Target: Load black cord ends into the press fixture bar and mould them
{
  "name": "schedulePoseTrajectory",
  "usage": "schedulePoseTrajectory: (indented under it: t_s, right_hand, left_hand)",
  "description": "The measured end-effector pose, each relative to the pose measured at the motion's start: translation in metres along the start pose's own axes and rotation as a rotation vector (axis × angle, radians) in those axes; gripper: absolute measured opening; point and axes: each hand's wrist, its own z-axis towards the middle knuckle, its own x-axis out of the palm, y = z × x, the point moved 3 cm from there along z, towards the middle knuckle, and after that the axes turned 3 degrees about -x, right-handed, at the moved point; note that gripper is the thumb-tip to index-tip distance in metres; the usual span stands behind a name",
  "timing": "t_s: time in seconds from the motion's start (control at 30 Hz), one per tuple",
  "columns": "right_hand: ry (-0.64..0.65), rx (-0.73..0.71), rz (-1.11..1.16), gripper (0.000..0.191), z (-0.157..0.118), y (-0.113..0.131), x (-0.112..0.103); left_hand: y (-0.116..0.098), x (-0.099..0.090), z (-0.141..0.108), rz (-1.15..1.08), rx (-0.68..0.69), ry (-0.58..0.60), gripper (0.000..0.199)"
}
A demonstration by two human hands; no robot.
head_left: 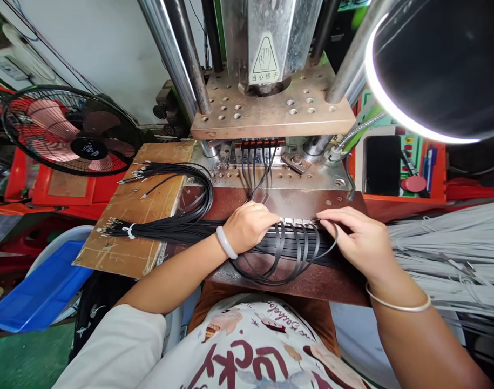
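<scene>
My left hand [249, 224] is closed, its fingertips at the left end of a narrow metal strip [297, 221] near the bench's middle. Several black cables [301, 248] are set in this strip and loop down toward me. At the strip's right end, my right hand [360, 237] pinches one black cable between thumb and fingers. More black cables [254, 162] run out from under the press plate [271, 127] toward my left hand. Beneath both hands lies a flat bundle of black cables [182, 232]. My left palm is hidden.
The press column [285, 32] bears a hand-warning label. On the left, a tied cable bundle rests on a wooden board [137, 208], beside a fan [88, 146] and a blue tray [48, 286]. Grey cables [453, 248] lie at right, below a red tray [437, 183] and ring lamp [433, 70].
</scene>
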Motion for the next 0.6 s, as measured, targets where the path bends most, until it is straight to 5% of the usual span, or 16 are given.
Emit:
schedulePoseTrajectory:
  t_s: [0.13,0.23,0.33,0.47,0.53,0.6]
  right_hand:
    - [0.094,-0.179,-0.068,0.014,0.003,0.005,0.005]
    - [0.124,-0.227,-0.146,0.018,-0.003,0.007,0.009]
    - [0.152,-0.243,-0.138,0.020,-0.009,0.004,0.003]
    - [0.228,-0.172,-0.089,0.016,0.016,-0.015,-0.011]
    - [0.202,-0.098,-0.111,0.018,0.055,-0.029,-0.005]
    - [0.134,-0.018,-0.142,0.023,0.105,-0.042,0.017]
  left_hand:
    - [0.005,-0.014,-0.001,-0.160,-0.007,-0.165,0.029]
    - [0.005,-0.031,-0.004,-0.185,-0.083,-0.357,0.031]
    - [0.003,-0.045,-0.011,-0.287,-0.189,-0.427,0.025]
    - [0.034,-0.049,-0.010,-0.469,-0.328,-0.192,0.034]
    - [0.072,-0.045,0.004,-0.289,-0.342,-0.038,0.042]
    - [0.120,-0.042,0.029,-0.011,-0.387,-0.010,0.045]
